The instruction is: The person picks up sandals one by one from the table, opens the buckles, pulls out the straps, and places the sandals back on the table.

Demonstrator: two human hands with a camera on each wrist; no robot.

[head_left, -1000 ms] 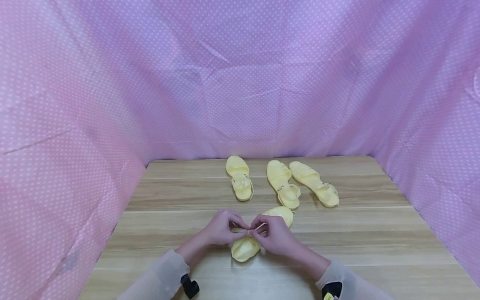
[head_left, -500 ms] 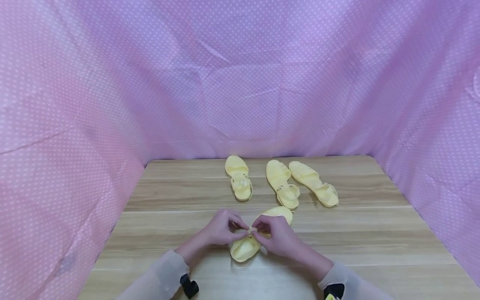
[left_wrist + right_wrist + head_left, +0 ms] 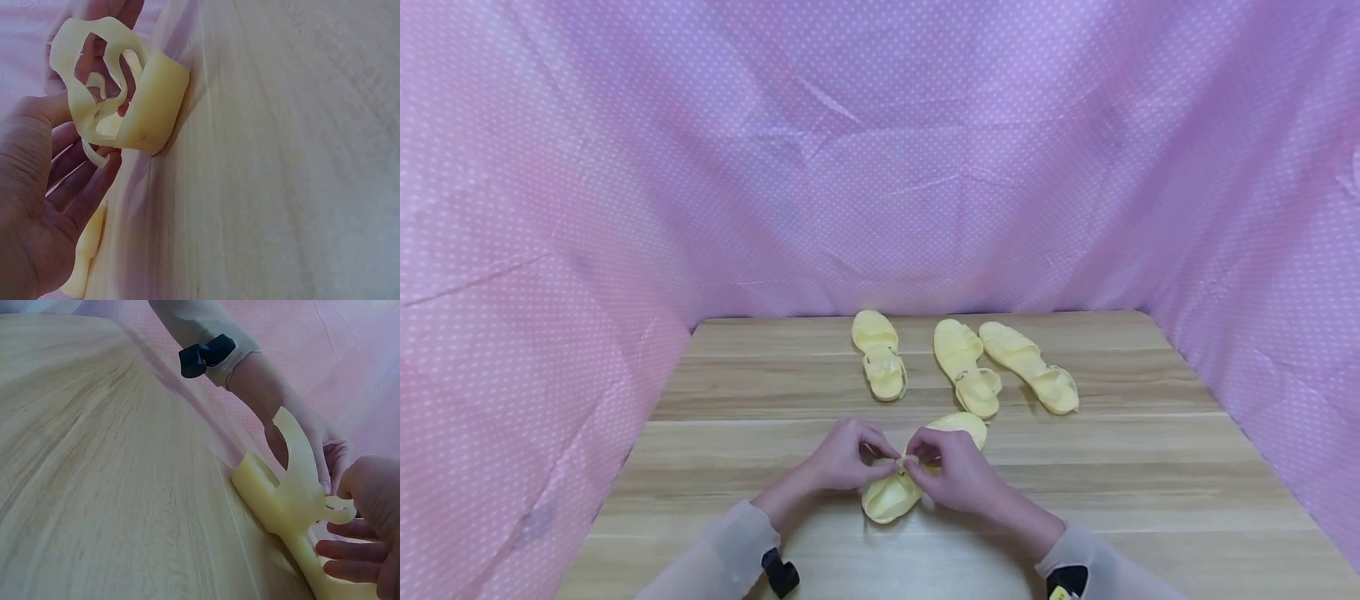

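A pale yellow sandal (image 3: 889, 500) lies in front of the person, its heel towards them and its toe pointing away to the right. Over its ankle strap the left hand (image 3: 848, 457) and the right hand (image 3: 953, 473) meet, thumb and forefinger of each pinching the thin strap near the buckle. In the left wrist view, the sandal's heel cup (image 3: 156, 103) stands on the table with a strap end (image 3: 95, 153) sticking out by the left fingers. The right wrist view shows the strap curled in a small loop (image 3: 340, 511) at the right thumb. Fingers partly hide the buckle.
Three more yellow sandals lie farther back on the wood-grain table (image 3: 737, 450): a single one (image 3: 880, 354) left of centre, and two side by side, one (image 3: 964, 367) beyond the worked sandal's toe, another (image 3: 1030, 367) to its right. A pink dotted cloth (image 3: 880, 208) hangs around the table.
The right fingers have shifted slightly along the strap; the stretch of strap that showed between the right thumb and forefinger is now mostly covered. The left hand and the other sandals stay put.
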